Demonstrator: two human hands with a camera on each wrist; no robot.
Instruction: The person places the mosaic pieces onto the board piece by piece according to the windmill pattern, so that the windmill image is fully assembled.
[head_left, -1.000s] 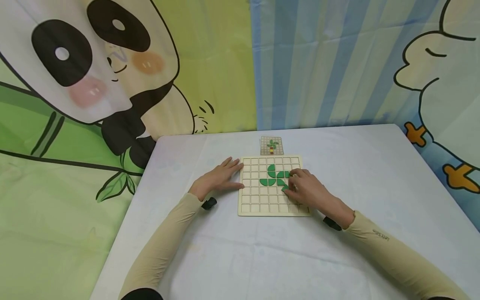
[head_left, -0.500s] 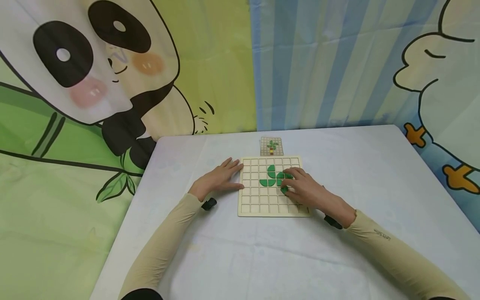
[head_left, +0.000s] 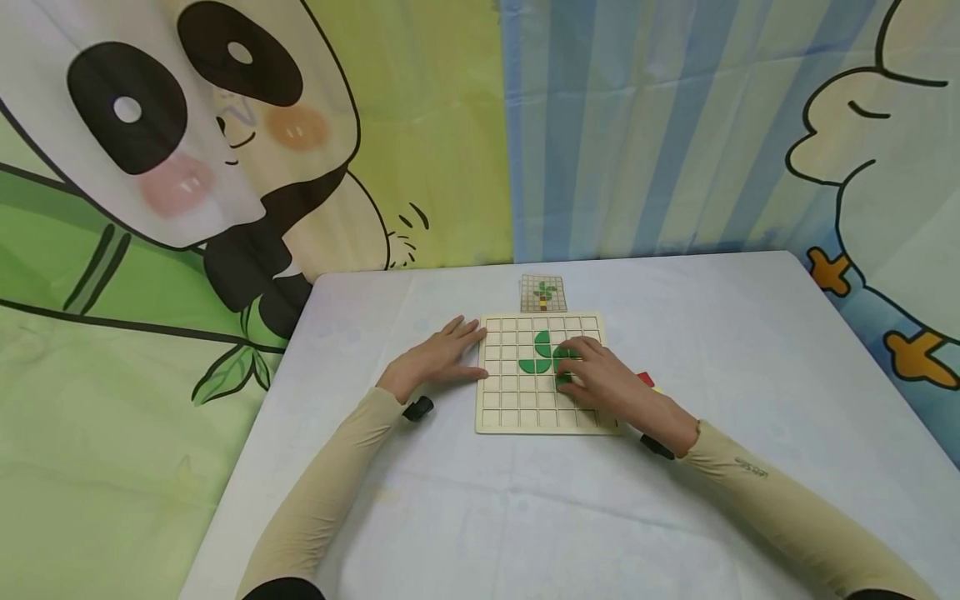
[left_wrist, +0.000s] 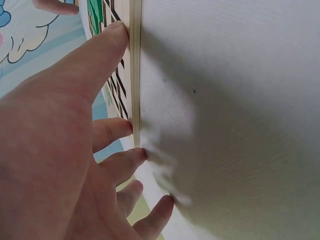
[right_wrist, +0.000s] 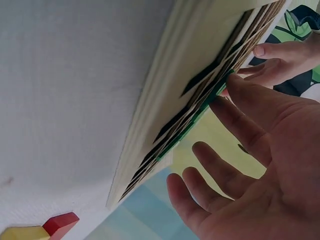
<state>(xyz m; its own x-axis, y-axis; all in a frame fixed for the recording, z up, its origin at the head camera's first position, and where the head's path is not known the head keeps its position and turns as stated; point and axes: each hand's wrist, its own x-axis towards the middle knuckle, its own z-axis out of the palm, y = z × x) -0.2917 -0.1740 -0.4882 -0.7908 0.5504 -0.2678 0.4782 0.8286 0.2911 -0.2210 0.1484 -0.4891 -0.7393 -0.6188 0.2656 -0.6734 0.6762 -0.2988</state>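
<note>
A wooden grid board point(head_left: 517, 407) lies on the white table, bearing several green quarter-round pieces point(head_left: 528, 365) near its middle. My left hand point(head_left: 431, 358) has its fingers spread, thumb and fingertips touching the board's left edge; the left wrist view shows this hand point(left_wrist: 65, 120) along the rim. Over the right part of the board, my right hand point(head_left: 607, 379) pinches a green piece point(head_left: 562, 379) between thumb and forefinger, low at the grid. In the right wrist view, the other fingers of that hand point(right_wrist: 265, 145) are held apart from the board. Part of the pattern is hidden under it.
Behind the board lies a small card point(head_left: 529, 302) printed with a green plant figure on a grid. A red block point(head_left: 645, 379) and a yellow block point(right_wrist: 25, 233) sit on the table right of the board, partly behind my right wrist. A printed cloth point(head_left: 435, 125) hangs behind the table.
My right hand has shifted slightly left over the board with the green piece. The red and yellow blocks have come into sight behind the right wrist. My left hand has stayed still.
</note>
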